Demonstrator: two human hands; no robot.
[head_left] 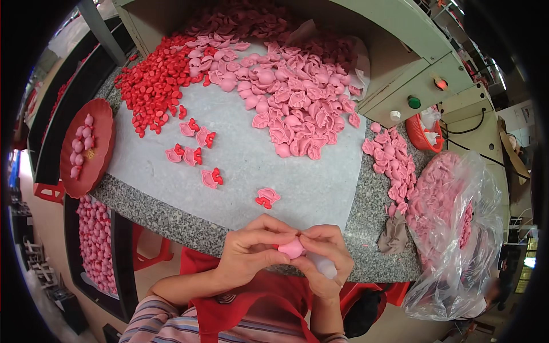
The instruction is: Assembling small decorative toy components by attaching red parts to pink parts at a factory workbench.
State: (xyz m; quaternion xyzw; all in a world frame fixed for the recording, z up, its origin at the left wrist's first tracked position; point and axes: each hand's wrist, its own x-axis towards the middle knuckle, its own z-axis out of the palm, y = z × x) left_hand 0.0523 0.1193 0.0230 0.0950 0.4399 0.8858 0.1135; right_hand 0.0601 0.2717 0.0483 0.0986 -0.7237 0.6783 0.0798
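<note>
Close to the table's front edge, my left hand [247, 250] and my right hand [330, 249] meet around a small rounded pink plastic piece [292, 248]. Both hands are closed, pinching it between thumbs and fingers. A bit of red shows at its left side by my left fingertips. Under the right fingers sits a translucent whitish object [323, 266], perhaps a small bottle; its kind is partly hidden. Just beyond my hands lies a pink shell with a red part [267, 198]. Several similar pink-and-red pieces [212, 178] lie farther left on the white sheet [240, 154].
A red heap [150, 86] and a pink heap [291, 97] cover the sheet's far side. At left stand a red dish [103, 154] and a black bin of pink balls [96, 240]. To the right are a clear plastic bag [457, 217], a grey cloth [393, 235] and an orange basket [420, 137].
</note>
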